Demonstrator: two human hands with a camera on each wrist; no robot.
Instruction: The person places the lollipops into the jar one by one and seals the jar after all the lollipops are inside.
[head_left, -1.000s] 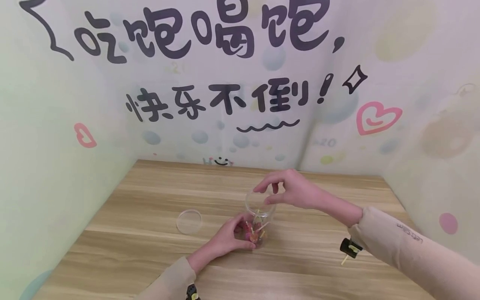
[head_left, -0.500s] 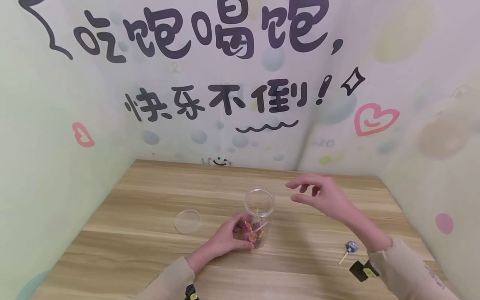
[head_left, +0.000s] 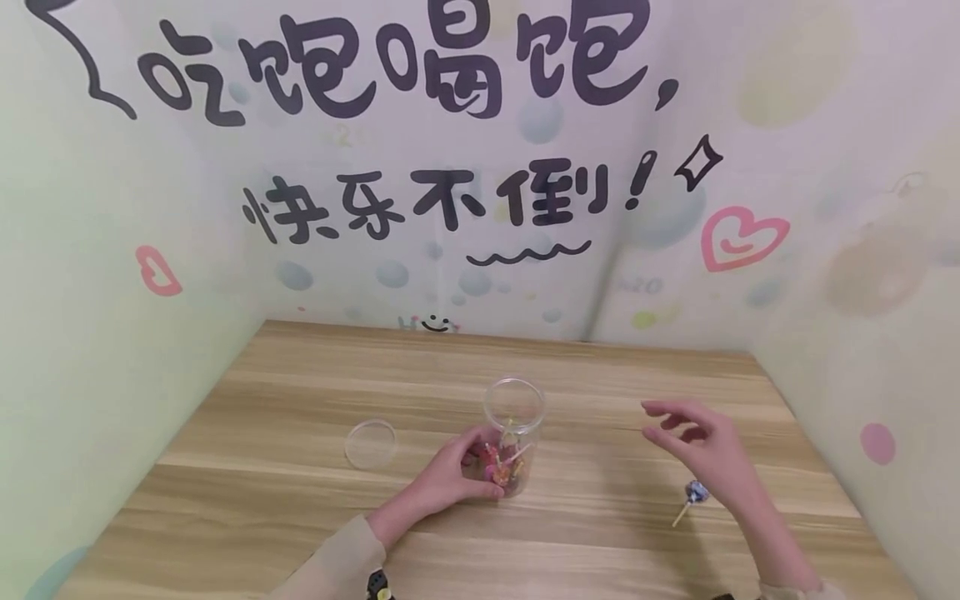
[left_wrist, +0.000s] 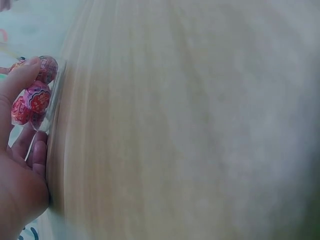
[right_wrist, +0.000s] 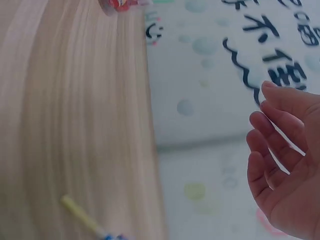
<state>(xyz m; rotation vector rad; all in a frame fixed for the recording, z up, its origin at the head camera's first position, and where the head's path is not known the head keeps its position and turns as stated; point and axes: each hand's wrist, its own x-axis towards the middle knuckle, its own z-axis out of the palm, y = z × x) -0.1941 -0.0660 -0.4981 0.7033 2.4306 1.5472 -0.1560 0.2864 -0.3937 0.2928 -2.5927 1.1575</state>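
A clear plastic jar stands uncapped on the wooden table with several wrapped lollipops at its bottom. My left hand grips the jar low down, thumb in front and fingers behind. Red and pink wrappers show through the wall in the left wrist view. My right hand hovers above the table at the right, fingers loosely bent and holding nothing. Just below it, a blue-wrapped lollipop lies on the table; its yellow stick shows in the right wrist view.
A round clear lid lies flat on the table left of the jar. The wooden table meets a printed wall at the back, with walls rising at both sides.
My right hand has left the jar's mouth and moved right and down, over the blue lollipop. The left hand keeps its hold on the jar.
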